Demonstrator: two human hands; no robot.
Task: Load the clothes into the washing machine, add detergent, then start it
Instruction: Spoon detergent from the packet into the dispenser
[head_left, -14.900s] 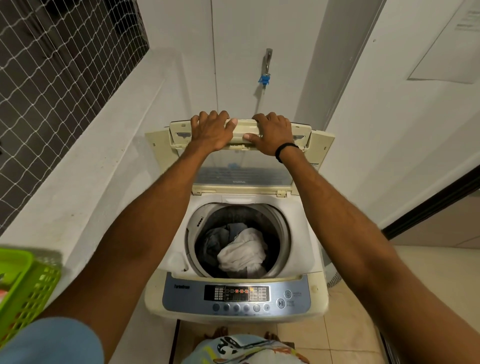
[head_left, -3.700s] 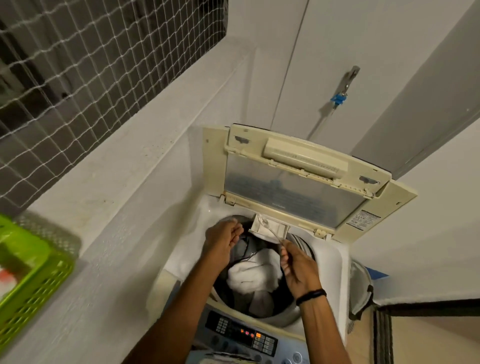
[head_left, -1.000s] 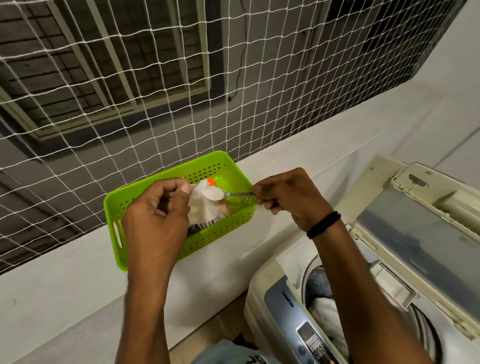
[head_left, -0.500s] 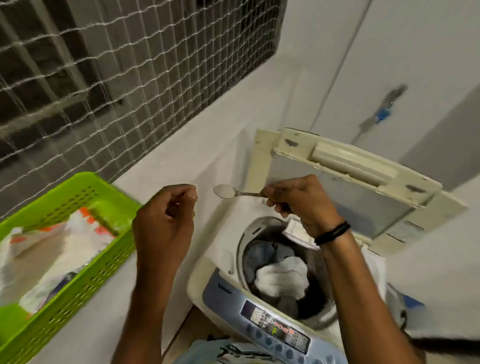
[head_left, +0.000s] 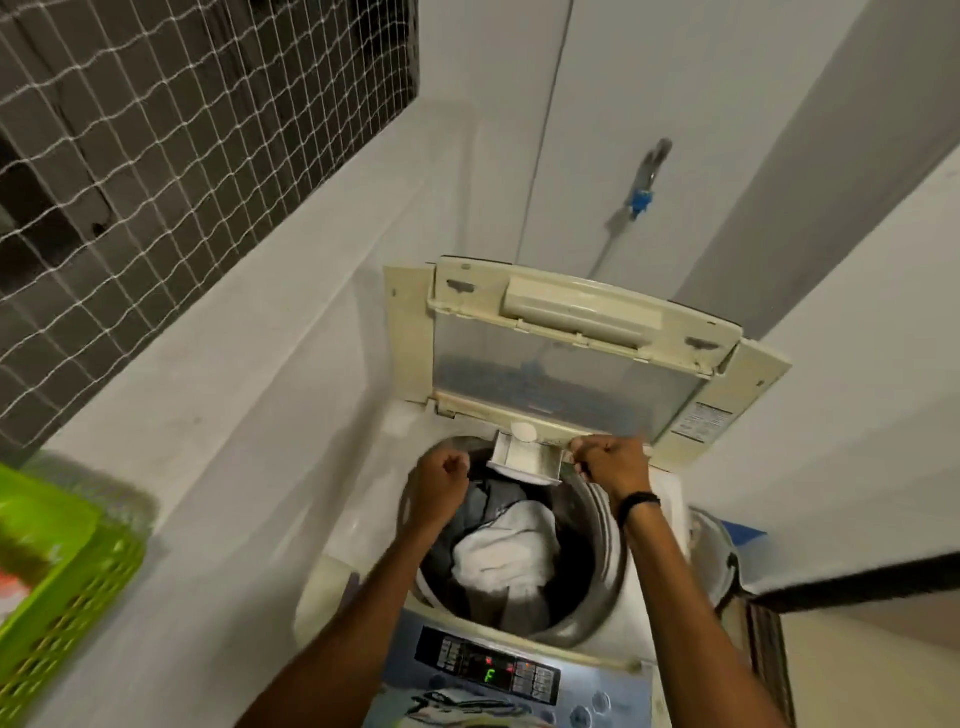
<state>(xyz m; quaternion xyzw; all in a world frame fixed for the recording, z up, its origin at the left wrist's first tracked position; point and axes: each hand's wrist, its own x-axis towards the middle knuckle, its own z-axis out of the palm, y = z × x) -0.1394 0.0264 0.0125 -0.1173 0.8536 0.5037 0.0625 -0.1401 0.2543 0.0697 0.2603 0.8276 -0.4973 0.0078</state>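
Note:
The top-loading washing machine (head_left: 343, 582) stands with its lid (head_left: 566, 358) raised. Grey garments (head_left: 491, 501) and a white cloth (head_left: 506, 553) lie in the drum. At the drum's back edge the white detergent drawer (head_left: 527, 462) is pulled out. My right hand (head_left: 610, 465) grips a spoon (head_left: 522, 431) heaped with white powder, its bowl above the drawer's back. My left hand (head_left: 447, 480) is a closed fist over the drum's left rim, with nothing seen in it.
The control panel (head_left: 488, 670) is lit and displays a green "F". A green basket (head_left: 57, 597) sits on the white ledge (head_left: 208, 415) at the left, under a netted window (head_left: 156, 130). A tap (head_left: 647, 176) is on the back wall. A bucket (head_left: 719, 551) stands right of the machine.
My right hand has carried the spoon of powder from the basket on the ledge over to the detergent drawer. My left hand let go of the detergent packet and moved over the drum.

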